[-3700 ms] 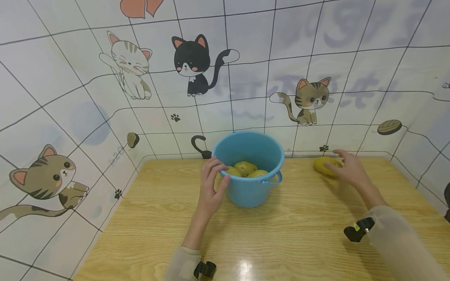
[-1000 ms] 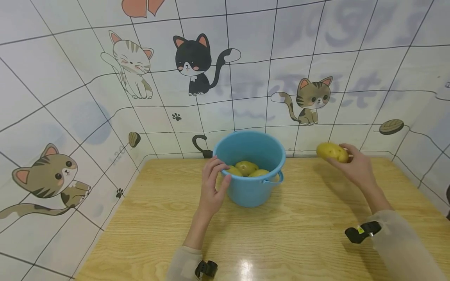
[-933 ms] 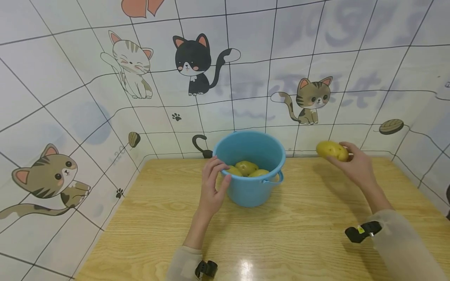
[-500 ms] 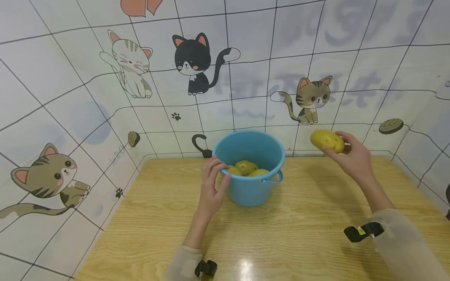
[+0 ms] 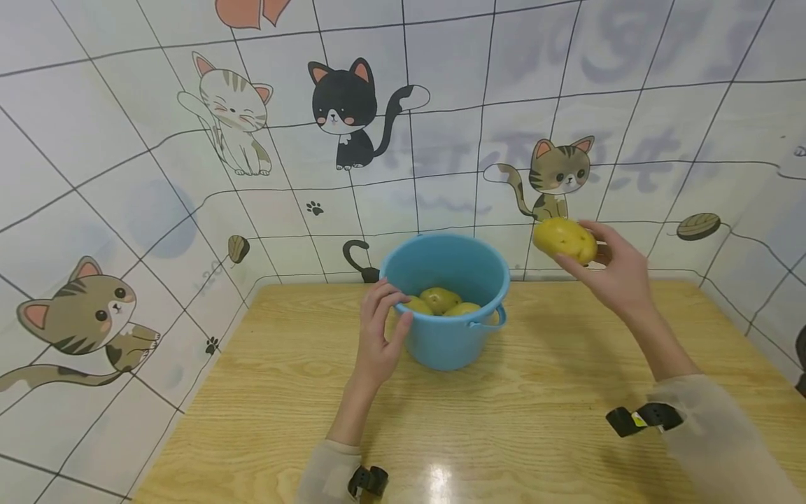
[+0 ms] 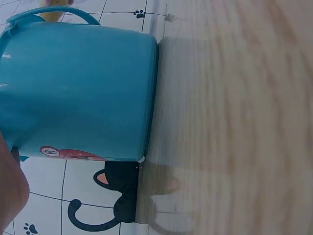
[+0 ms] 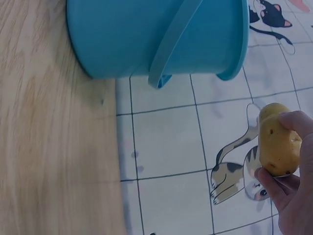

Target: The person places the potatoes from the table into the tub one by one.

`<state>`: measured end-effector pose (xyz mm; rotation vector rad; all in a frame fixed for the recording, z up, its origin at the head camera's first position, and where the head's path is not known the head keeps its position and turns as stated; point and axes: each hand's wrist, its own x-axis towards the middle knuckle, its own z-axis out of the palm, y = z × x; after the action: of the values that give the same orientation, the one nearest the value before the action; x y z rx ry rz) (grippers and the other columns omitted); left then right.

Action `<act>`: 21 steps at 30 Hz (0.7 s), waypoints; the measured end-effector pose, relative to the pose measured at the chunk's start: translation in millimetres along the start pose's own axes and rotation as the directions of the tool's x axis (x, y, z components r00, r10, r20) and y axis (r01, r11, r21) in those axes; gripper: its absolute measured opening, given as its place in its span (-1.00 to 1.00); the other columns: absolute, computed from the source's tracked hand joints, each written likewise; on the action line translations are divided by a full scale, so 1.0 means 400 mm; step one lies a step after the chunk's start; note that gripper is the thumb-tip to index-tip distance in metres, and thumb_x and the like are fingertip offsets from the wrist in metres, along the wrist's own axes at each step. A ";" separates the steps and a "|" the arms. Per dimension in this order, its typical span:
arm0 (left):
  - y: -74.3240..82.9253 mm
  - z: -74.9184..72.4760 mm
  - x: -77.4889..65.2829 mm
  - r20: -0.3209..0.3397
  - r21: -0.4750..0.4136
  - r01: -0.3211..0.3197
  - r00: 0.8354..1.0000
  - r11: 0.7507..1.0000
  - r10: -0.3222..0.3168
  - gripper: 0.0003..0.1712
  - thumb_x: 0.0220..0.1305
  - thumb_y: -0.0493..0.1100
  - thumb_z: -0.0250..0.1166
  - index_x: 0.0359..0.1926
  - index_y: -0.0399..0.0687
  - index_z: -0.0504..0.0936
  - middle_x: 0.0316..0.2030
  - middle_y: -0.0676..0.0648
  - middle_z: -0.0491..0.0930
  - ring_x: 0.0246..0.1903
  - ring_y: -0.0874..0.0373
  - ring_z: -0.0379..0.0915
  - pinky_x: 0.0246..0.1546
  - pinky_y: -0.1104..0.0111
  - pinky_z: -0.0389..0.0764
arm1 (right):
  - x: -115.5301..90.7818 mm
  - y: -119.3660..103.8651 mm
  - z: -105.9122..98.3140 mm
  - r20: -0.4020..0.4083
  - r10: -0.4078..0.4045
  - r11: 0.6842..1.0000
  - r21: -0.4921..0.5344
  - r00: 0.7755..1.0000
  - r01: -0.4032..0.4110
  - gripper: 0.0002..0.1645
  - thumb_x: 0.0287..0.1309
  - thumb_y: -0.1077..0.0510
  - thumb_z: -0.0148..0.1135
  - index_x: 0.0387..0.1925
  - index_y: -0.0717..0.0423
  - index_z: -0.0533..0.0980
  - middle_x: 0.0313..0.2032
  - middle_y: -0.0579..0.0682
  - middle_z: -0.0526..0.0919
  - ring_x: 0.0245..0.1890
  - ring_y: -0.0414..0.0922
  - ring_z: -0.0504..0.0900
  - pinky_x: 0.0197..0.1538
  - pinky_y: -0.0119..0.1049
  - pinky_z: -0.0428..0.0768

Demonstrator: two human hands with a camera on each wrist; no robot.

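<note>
A blue bucket stands upright on the wooden table, with yellow potatoes lying inside. At its left side my left hand holds the rim, fingertips bent over the edge and thumb against the outside. To the right of the bucket, above the tabletop, my right hand grips another potato between thumb and fingers. The right wrist view shows this potato in the fingers, apart from the bucket. In the left wrist view the bucket fills the upper left, and only part of the hand shows.
The wooden table ends at a back wall covered with a tile pattern and cartoon cats. A side wall stands at the left. The bucket's blue handle hangs on its right front side.
My right hand has taken the potato from the table, lifted it and brought it left toward the bucket. My left hand and the bucket have stayed in place.
</note>
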<state>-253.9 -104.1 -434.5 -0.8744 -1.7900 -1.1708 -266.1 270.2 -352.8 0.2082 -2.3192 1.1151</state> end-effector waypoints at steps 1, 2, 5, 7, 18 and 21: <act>-0.001 -0.001 0.001 -0.001 0.000 -0.003 1.000 1.000 0.003 -0.63 0.53 0.01 0.08 -0.08 -0.23 0.58 0.00 -0.18 0.47 0.25 -0.40 0.22 0.41 -0.11 0.08 | 0.002 -0.008 0.004 0.000 -0.012 1.000 0.006 1.000 0.012 -0.19 0.15 -0.03 0.49 0.39 0.00 0.39 0.21 0.11 0.52 -0.11 -0.48 0.48 -0.08 -0.68 0.41; -0.002 -0.001 0.001 -0.001 0.000 -0.004 1.000 1.000 0.004 -0.64 0.53 0.01 0.09 -0.08 -0.22 0.58 0.00 -0.18 0.47 0.25 -0.40 0.22 0.41 -0.11 0.08 | 0.003 -0.017 0.007 -0.001 -0.024 1.000 0.008 1.000 0.024 -0.19 0.15 -0.02 0.49 0.39 0.00 0.39 0.21 0.10 0.53 -0.11 -0.48 0.48 -0.07 -0.68 0.41; -0.004 -0.002 0.001 0.001 -0.003 -0.003 1.000 1.000 0.003 -0.64 0.53 0.01 0.09 -0.07 -0.22 0.58 0.00 -0.18 0.47 0.26 -0.40 0.22 0.41 -0.11 0.08 | 0.005 -0.039 0.016 0.001 -0.052 0.998 0.034 0.999 0.052 -0.20 0.13 0.01 0.51 0.37 -0.03 0.41 0.18 0.04 0.54 -0.12 -0.49 0.50 -0.10 -0.69 0.45; -0.005 -0.002 0.000 0.002 -0.001 0.001 1.000 1.000 -0.001 -0.64 0.53 0.02 0.09 -0.07 -0.21 0.58 0.00 -0.17 0.47 0.26 -0.39 0.22 0.42 -0.10 0.08 | 0.003 -0.052 0.022 -0.002 -0.078 0.996 0.044 0.997 0.078 -0.21 0.11 0.04 0.52 0.36 -0.02 0.42 0.16 0.02 0.55 -0.14 -0.46 0.52 -0.17 -0.68 0.47; 0.001 -0.003 0.001 0.003 0.000 0.006 1.000 1.000 -0.006 -0.64 0.53 0.01 0.08 -0.07 -0.22 0.58 0.01 -0.17 0.47 0.28 -0.37 0.21 0.42 -0.09 0.07 | -0.004 -0.114 0.057 -0.004 -0.217 0.973 0.084 0.976 0.217 -0.20 0.03 0.20 0.56 0.33 0.08 0.45 0.13 0.06 0.59 -0.07 -0.46 0.51 -0.03 -0.69 0.47; 0.001 -0.003 0.002 0.004 0.002 0.004 1.000 1.000 -0.004 -0.64 0.53 0.01 0.09 -0.07 -0.22 0.58 0.02 -0.17 0.47 0.28 -0.37 0.21 0.42 -0.09 0.07 | -0.007 -0.127 0.065 -0.003 -0.247 0.964 0.096 0.969 0.246 -0.19 -0.01 0.25 0.57 0.32 0.11 0.46 0.14 0.08 0.59 -0.02 -0.41 0.51 0.01 -0.67 0.47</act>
<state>-253.4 -104.9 -433.5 -0.8733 -1.7966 -1.1699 -256.2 217.4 -333.3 0.5243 -2.1766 1.0998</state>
